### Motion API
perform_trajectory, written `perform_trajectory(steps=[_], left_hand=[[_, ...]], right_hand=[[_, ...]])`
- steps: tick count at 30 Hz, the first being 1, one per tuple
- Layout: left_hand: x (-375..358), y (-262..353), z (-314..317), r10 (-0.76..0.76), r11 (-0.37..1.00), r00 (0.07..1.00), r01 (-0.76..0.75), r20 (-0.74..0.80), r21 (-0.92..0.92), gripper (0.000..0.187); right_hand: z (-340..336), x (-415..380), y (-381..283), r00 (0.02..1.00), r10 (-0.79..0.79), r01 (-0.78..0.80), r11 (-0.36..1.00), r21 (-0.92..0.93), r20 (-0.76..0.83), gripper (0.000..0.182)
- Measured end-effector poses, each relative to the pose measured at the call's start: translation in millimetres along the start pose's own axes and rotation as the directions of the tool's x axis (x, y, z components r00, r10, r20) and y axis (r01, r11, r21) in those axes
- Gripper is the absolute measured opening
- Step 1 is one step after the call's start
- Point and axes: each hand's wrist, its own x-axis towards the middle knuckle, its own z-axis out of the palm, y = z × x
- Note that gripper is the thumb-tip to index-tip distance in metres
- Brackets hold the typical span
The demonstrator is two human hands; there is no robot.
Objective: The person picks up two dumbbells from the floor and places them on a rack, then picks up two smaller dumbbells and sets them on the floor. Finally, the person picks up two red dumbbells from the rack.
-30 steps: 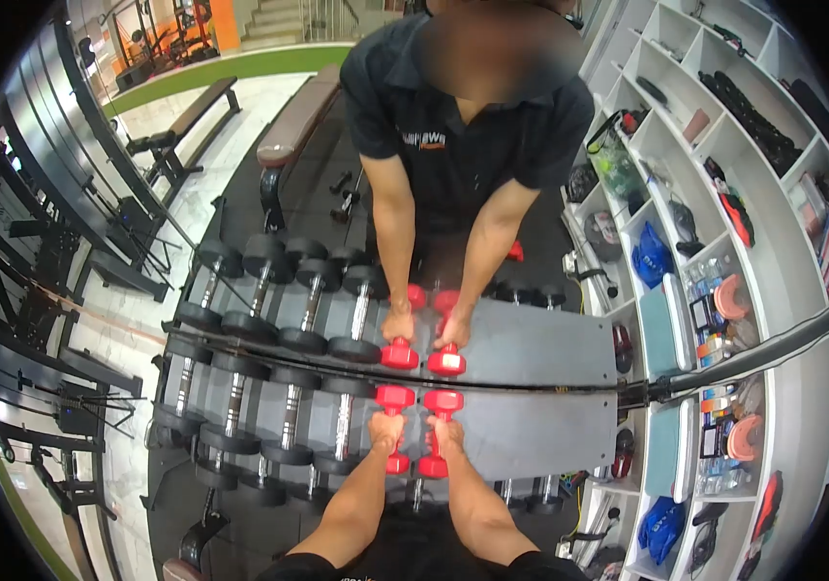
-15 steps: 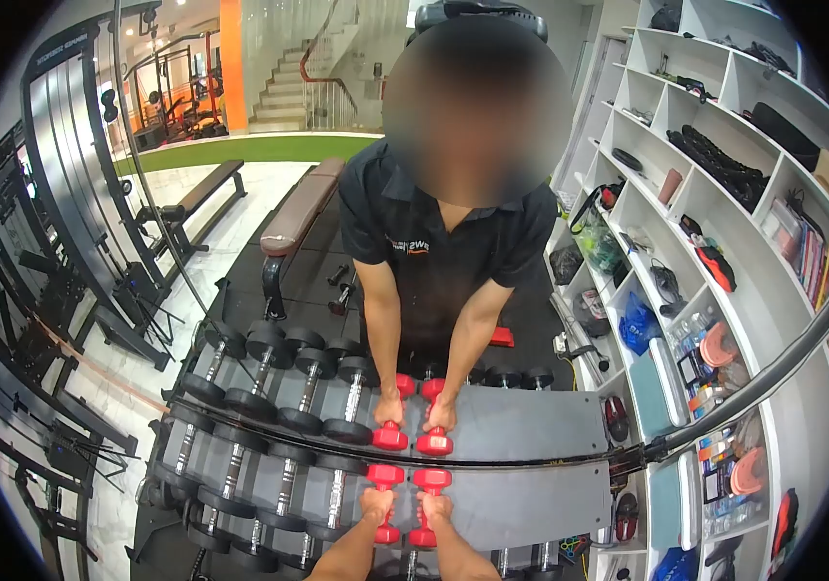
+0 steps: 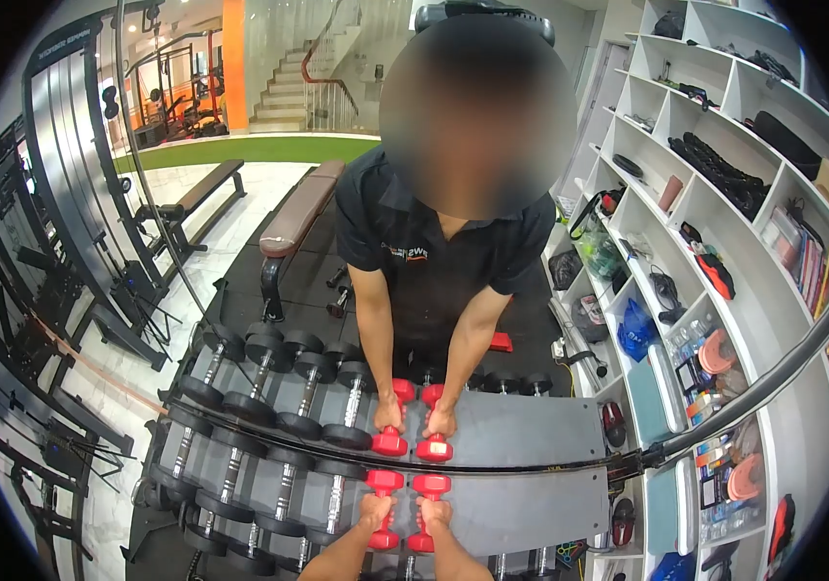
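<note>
My left hand [image 3: 376,509] is wrapped round the handle of a red dumbbell [image 3: 384,482], whose two heads show beyond and below my fingers. Close beside it, my right hand [image 3: 434,513] grips a second red dumbbell [image 3: 430,485]. The two dumbbells lie nearly parallel, a narrow gap between them, over the grey rack shelf [image 3: 531,508]. To the left of my left hand sits a row of black dumbbells [image 3: 285,494] with chrome handles. A mirror in front repeats both arms and the red dumbbells in a reflected person [image 3: 434,261] in a dark shirt.
A black mirror edge [image 3: 492,469] runs just past the dumbbells. White shelves [image 3: 666,523] with shoes, bags and bottles stand close on the right. Reflected behind are a brown bench [image 3: 298,218], cable machines [image 3: 71,126] and stairs [image 3: 282,92].
The view has shifted slightly, so the rack and red dumbbells sit a little lower in it. Both hands keep their hold on the dumbbells.
</note>
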Motion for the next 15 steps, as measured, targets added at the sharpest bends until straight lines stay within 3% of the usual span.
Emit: perform_trajectory(steps=[5, 6, 8, 10, 12, 14, 15], left_hand=[[0, -2, -3, 0.005, 0.998, 0.999, -0.003, 0.044, -0.061, 0.013], [4, -11, -2, 0.193, 0.977, 0.98, -0.186, -0.058, 0.109, 0.012], [16, -17, -3, 0.086, 0.996, 0.996, -0.086, 0.033, 0.004, 0.018], [54, -51, 8, 0.225, 0.972, 0.971, -0.218, -0.077, 0.091, 0.011], [-1, -16, -5, 0.184, 0.983, 0.979, -0.182, 0.085, -0.028, 0.012], [-35, -2, -10, 0.062, 0.985, 0.984, -0.033, 0.169, -0.171, 0.015], [-35, -7, -8, 0.078, 0.987, 0.982, -0.051, 0.172, -0.155, 0.01]], right_hand=[[2, -5, -7, 0.999, -0.013, 0.012, 1.0, -0.023, -0.032, 0.021], [2, -1, -3, 1.0, -0.02, 0.02, 1.0, 0.02, -0.01, 0.021], [6, 4, 0, 1.0, -0.006, 0.008, 0.998, 0.066, -0.025, 0.02], [7, 5, 0, 1.0, -0.009, 0.01, 0.996, 0.086, -0.022, 0.021], [9, 14, 7, 0.999, -0.031, 0.03, 0.994, 0.105, 0.01, 0.021], [9, 8, 3, 0.998, -0.017, 0.012, 0.997, 0.077, 0.053, 0.02], [11, 6, 12, 0.998, -0.004, 0.0, 0.998, 0.067, 0.063, 0.02]])
